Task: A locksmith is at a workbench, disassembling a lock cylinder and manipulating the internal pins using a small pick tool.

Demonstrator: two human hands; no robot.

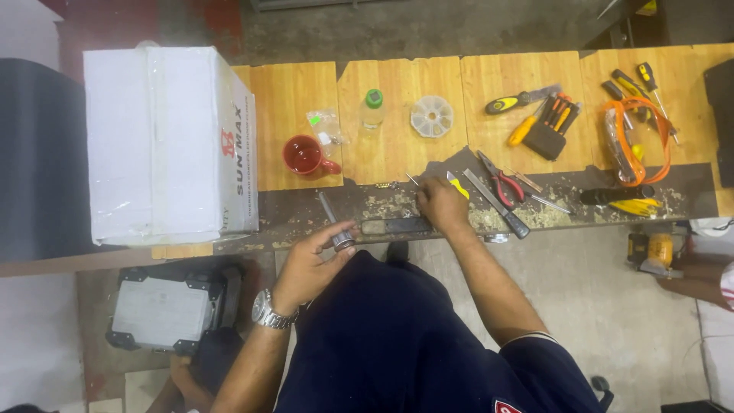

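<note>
My left hand (pixel 310 264), with a metal watch on the wrist, holds a small round metal part (pixel 343 242) at the front edge of the wooden workbench (pixel 397 138). A grey metal rod (pixel 329 208) lies on the bench just above it. My right hand (pixel 441 203) rests on the worn dark strip of the bench, fingers closed around a small thin tool with a yellow piece (pixel 457 184) beside it. A flat dark metal bar (pixel 397 226) lies between the two hands.
A large white cardboard box (pixel 164 141) stands at the left. A red mug (pixel 304 155), a green-capped bottle (pixel 373 108), a round clear organiser (pixel 431 116), red-handled pliers (pixel 501 183), screwdrivers and an orange strap (pixel 638 138) lie on the bench. A black case (pixel 170 306) sits on the floor.
</note>
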